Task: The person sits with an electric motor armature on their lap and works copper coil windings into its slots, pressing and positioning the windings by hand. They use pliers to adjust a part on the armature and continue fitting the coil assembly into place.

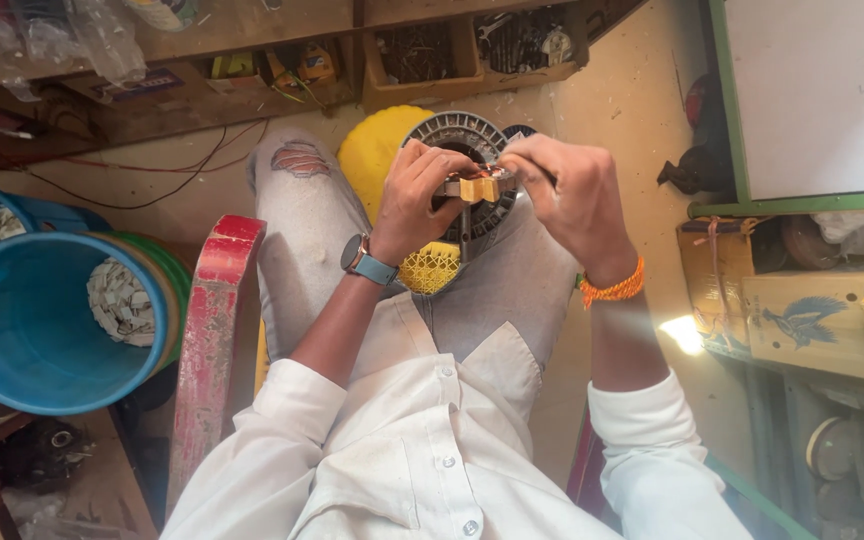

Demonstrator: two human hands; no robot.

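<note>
Blue bucket full of small pale scraps sits at the far left, beside a red wooden board. Next comes the left hand, wrist bent up, a watch on it. Its fingers are curled tight on a small yellow part. That part sits just above the person's lap, in front of a round grey fan piece. The right hand pinches the same part from the other side, with an orange band on its wrist.
</note>
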